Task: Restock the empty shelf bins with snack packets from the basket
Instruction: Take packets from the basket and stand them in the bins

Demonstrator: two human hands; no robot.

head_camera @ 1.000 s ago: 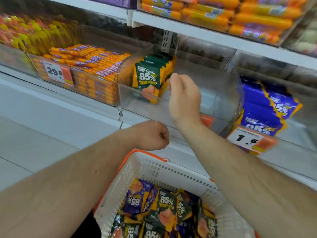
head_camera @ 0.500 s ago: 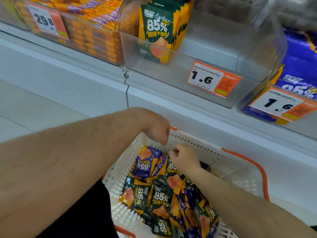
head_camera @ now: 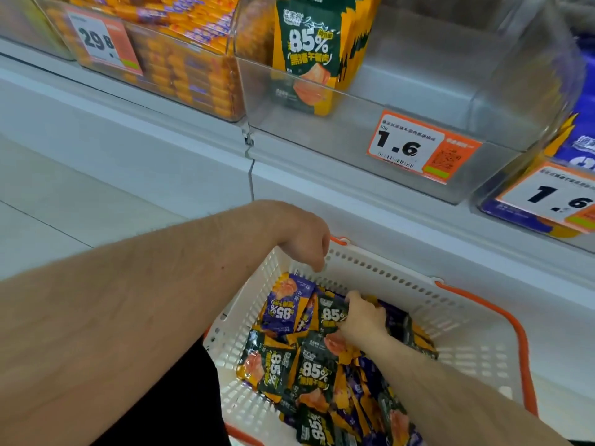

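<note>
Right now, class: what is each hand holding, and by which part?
The right hand grips a dark green packet in the basket by its upper right edge. The left hand curls at the rim; its hold cannot be told.

A clear bin of orange sausage sticks (head_camera: pixel 180 56) sits at the upper left, with a price tag reading 29.8 (head_camera: pixel 104 43) on its front. At the far right edge, blue packets (head_camera: pixel 579 136) fill another bin behind a 1.6 tag (head_camera: pixel 553 196). Pale floor tiles (head_camera: pixel 48 201) lie below.
</note>
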